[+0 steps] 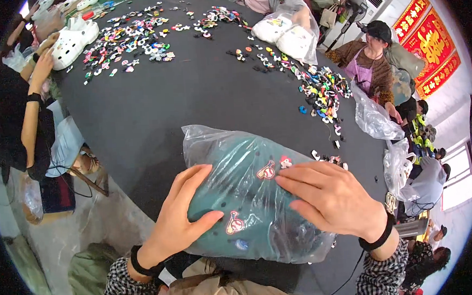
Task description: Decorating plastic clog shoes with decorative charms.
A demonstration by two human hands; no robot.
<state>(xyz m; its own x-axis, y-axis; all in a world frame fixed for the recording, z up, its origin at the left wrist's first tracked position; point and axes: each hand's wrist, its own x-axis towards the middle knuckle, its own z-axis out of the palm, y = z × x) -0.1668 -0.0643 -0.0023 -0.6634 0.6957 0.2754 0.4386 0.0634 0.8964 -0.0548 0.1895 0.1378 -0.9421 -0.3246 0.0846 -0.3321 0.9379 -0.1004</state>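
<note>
In front of me lies a clear plastic bag [300,251] with a pair of dark green clogs [249,195] inside. Baseball bat-and-ball charms [234,222] show through the film, and a small pink-and-white charm [285,161] sits near the far edge. My left hand [178,217] rests against the bag's left side, thumb and fingers apart. On the right part, my right hand [329,196] lies over the bag with its fingers stretched out, the tips near the upper bat charm. Wrinkled film blurs the clogs' outline.
Colourful shoe charms [129,41] are heaped across the black table [154,109], with another pile [324,92] at right. A co-worker at left handles a white clog [73,44]. Across the table, a co-worker's hand touches bagged white clogs [294,40]. Another plastic bag [376,116] lies at the right edge.
</note>
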